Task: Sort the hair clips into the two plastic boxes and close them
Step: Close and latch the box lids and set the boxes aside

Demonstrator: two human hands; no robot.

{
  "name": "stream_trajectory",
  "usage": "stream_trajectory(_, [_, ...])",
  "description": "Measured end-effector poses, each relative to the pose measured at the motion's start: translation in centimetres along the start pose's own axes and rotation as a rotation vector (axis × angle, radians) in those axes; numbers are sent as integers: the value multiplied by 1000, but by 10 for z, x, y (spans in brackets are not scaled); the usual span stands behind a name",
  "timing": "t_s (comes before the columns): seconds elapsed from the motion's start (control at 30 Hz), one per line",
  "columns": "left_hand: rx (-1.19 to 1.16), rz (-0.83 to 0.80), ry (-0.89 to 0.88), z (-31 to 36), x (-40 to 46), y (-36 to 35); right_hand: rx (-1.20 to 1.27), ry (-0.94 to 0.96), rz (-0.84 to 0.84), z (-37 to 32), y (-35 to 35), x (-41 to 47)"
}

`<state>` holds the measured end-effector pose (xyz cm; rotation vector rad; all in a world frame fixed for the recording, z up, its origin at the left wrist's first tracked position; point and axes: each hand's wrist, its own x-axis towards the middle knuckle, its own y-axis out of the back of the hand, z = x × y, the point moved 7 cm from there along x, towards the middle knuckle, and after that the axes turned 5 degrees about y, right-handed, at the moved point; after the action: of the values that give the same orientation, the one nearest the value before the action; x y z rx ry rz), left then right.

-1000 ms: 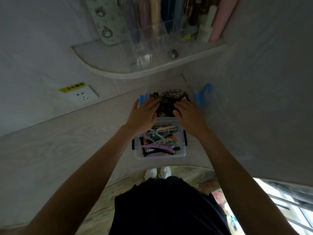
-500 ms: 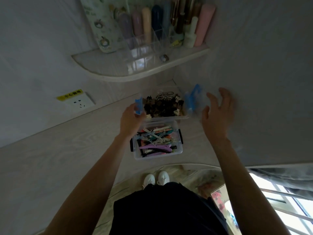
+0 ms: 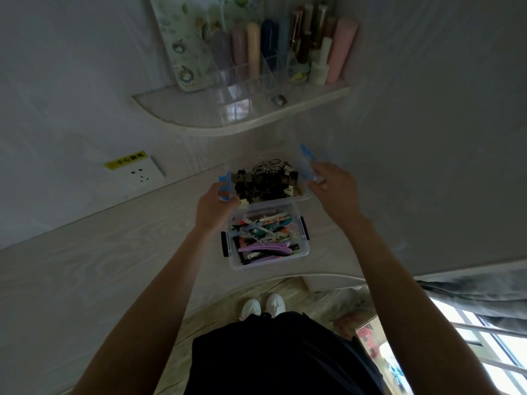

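A: Where are the boxes?
B: On the worktop (image 3: 85,252): the near box (image 3: 268,240) holds coloured hair clips (image 3: 263,236), the far box (image 3: 268,181) dark clips (image 3: 265,181).
A: And the hands?
B: The left hand (image 3: 216,205) grips the far box's left blue latch (image 3: 225,185); the right hand (image 3: 333,186) has its fingers closed on the right blue latch (image 3: 306,162).

Both arms outstretched; left hand (image 3: 216,201) curled, right hand (image 3: 334,187) seemingly pinching.
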<state>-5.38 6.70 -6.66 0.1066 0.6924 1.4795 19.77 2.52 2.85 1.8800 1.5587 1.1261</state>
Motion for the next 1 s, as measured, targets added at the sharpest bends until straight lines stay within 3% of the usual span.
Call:
stream_trajectory(0.1, [-156,-46,44,0,-5,0,-253,341,-105,-48,-35,-2])
stream_trajectory(0.17, [-270,-60,127,-3,-6,1,-389,460,-147,-68,-66,-7])
stream_trajectory(0.3, [-254,-32,159,-5,-1,6,-537,465,-253,-79,-107,-11])
stream_trajectory(0.4, [-142,13,97,-6,3,12,-384,491,-251,-83,-105,-14])
stream_trajectory(0.47, [-102,17,90,-7,4,15,-299,369,-135,-67,-88,-9])
stream_trajectory(0.53, [-101,6,81,-4,4,14,-264,111,-31,-29,-66,-1])
stream_trajectory(0.63, [-12,-8,19,7,-1,10,-259,-130,-36,20,-45,3])
stream_trajectory(0.73, [39,20,-8,10,1,10,-173,-180,-100,34,-41,4])
stream_trajectory(1.0, [57,83,10,-6,12,11,-242,-248,-205,47,-49,21])
